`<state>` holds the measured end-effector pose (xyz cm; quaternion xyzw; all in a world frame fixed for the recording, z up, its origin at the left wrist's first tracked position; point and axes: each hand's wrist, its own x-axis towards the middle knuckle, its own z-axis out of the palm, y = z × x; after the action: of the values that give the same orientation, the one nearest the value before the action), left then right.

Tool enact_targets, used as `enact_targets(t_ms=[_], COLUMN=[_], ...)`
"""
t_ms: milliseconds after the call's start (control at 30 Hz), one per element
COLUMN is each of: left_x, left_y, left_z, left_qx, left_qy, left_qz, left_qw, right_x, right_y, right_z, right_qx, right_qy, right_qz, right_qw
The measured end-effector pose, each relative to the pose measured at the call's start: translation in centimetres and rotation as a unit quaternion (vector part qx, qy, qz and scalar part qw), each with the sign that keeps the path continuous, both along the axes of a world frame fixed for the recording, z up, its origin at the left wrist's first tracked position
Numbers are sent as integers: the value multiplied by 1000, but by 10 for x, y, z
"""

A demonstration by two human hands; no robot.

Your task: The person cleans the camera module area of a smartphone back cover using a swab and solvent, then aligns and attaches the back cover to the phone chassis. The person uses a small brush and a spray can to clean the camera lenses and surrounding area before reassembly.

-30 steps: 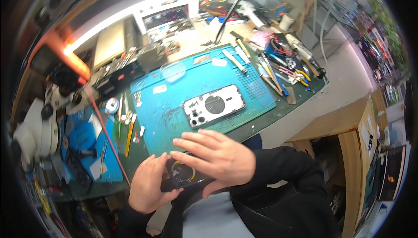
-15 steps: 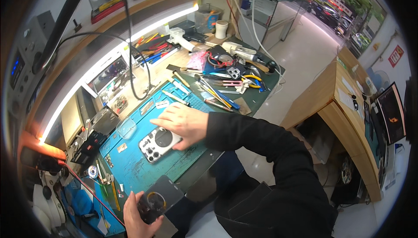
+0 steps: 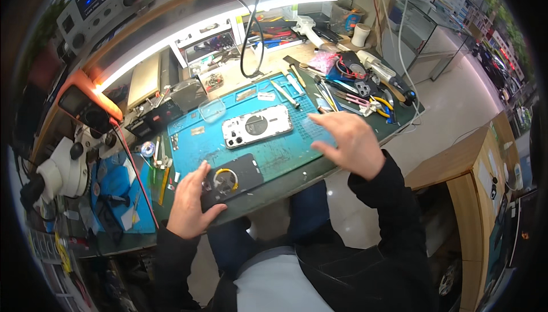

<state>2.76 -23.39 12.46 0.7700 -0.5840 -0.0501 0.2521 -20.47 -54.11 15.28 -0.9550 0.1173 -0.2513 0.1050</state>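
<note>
My left hand point(image 3: 189, 205) rests on the left end of a black phone back panel point(image 3: 233, 182) that lies flat near the front edge of the blue work mat point(image 3: 285, 155); a round coil with a yellow ring shows on the panel. My right hand point(image 3: 349, 141) hovers open above the mat's right end, fingers spread, holding nothing. A white phone frame point(image 3: 256, 126) with camera cut-outs lies on the mat between the two hands, further back.
Tweezers, pliers and cables point(image 3: 354, 92) crowd the bench to the right. A microscope point(image 3: 60, 169) stands at the left with an orange meter point(image 3: 85, 101) behind it. A small clear box point(image 3: 212, 109) sits at the mat's back. The bench edge drops off toward my lap.
My right hand has left the white phone frame and moved right, now open over the mat's right end. My left hand has set the black panel down flat on the mat.
</note>
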Motion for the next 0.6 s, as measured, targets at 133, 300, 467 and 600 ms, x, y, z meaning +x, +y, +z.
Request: enact_targets(t_ms=[133,300,467,600], left_x=[-21,-54,-70,-93], left_y=[17,77,137,163], left_z=[7,-18,-72,-96], left_qx=[-61,-211,-220,-245], left_qy=[-22,80,96,142], left_qz=[47,181,221,427], left_qw=[997,957,945,858], right_x=[-42,-25,-4,21], right_y=[-65,-81,-42,42], right_z=[-22,-31,-9,14], right_qx=[45,37,23,87], right_qy=[-82,-53,-53,-52], right_qz=[-225,-171,-116,51], right_qw=[970,983,992,994])
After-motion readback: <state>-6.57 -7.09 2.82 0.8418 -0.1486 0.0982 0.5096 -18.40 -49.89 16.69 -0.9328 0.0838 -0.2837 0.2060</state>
